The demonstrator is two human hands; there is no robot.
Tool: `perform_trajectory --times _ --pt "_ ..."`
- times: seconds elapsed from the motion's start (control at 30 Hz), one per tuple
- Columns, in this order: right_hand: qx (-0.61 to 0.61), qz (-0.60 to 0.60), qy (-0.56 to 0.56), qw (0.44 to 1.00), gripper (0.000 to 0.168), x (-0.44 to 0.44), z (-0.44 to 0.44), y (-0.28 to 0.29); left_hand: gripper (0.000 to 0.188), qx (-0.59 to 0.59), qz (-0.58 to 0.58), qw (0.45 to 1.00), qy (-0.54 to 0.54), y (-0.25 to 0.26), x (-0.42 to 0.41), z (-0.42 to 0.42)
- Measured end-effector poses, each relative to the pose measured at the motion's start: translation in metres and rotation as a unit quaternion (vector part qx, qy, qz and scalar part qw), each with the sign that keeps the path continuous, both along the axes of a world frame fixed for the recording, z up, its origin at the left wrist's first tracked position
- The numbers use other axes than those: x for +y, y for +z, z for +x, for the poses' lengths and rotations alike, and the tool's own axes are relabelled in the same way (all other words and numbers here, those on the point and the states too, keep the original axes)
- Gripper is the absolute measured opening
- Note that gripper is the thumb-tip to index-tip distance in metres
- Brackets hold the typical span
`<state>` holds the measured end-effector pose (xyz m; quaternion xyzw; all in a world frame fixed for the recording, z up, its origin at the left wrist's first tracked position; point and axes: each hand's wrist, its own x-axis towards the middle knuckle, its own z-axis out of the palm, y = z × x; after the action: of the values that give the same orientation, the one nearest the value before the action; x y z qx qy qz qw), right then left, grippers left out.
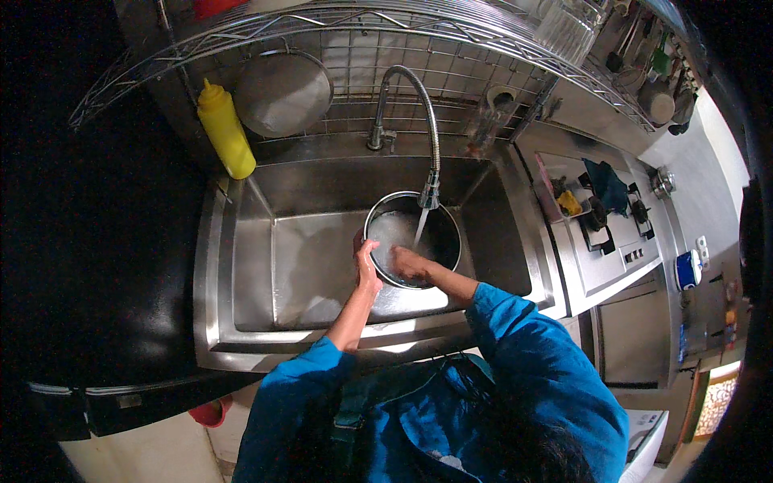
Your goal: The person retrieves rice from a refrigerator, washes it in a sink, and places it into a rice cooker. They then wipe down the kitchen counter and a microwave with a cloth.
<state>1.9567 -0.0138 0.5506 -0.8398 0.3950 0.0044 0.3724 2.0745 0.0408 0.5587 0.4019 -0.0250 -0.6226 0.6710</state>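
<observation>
A round metal pot point(448, 238) is held tilted inside the stainless steel sink point(314, 253), right of its middle. My left hand point(367, 265) grips the pot's left side, with the thumb at the rim and the fingers behind the wall. Inside the pot is my right hand point(412, 264), blurred and bent down near the inner surface; whether it holds anything is hidden. A stream of water point(421, 226) falls into the pot from the spray head point(430, 193) of a flexible metal faucet, just beyond my right hand.
A yellow squeeze bottle point(226, 133) stands at the sink's back left corner, beside a round metal lid or pan point(284, 93) against the wire grid. A wire shelf point(374, 21) spans above. Right of the sink are a plastic container point(561, 193) and a gas stove point(622, 241).
</observation>
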Motion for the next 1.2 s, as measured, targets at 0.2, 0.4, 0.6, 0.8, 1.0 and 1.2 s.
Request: perform_trajectory --times 0.2,0.4,0.6,0.8,1.0,1.2 --pt "-0.160 0.020 -0.046 0.986 0.030 0.012 0.028 0.053 0.022 -0.015 0.003 1.000 0.025 0.012 0.003 0.002" --pt "0.136 -0.362 -0.029 0.922 0.039 -0.021 -0.007 0.059 0.020 0.014 0.001 1.000 -0.013 0.023 0.002 0.001" --pt "-0.037 -0.157 -0.026 0.987 0.039 -0.029 -0.013 0.041 0.035 0.025 -0.006 1.000 0.006 0.016 0.004 0.002" --pt "-0.519 0.409 -0.217 0.719 0.032 -0.042 -0.011 0.055 0.037 0.052 -0.028 0.998 -0.031 -0.007 -0.007 0.006" --pt "-0.302 0.164 -0.039 0.938 0.028 -0.035 -0.008 0.086 0.040 0.017 -0.036 0.999 0.013 -0.001 -0.002 0.004" --pt "-0.311 0.217 -0.122 0.917 0.023 -0.055 -0.032 0.113 0.043 -0.001 0.003 1.000 0.005 0.010 -0.004 0.012"
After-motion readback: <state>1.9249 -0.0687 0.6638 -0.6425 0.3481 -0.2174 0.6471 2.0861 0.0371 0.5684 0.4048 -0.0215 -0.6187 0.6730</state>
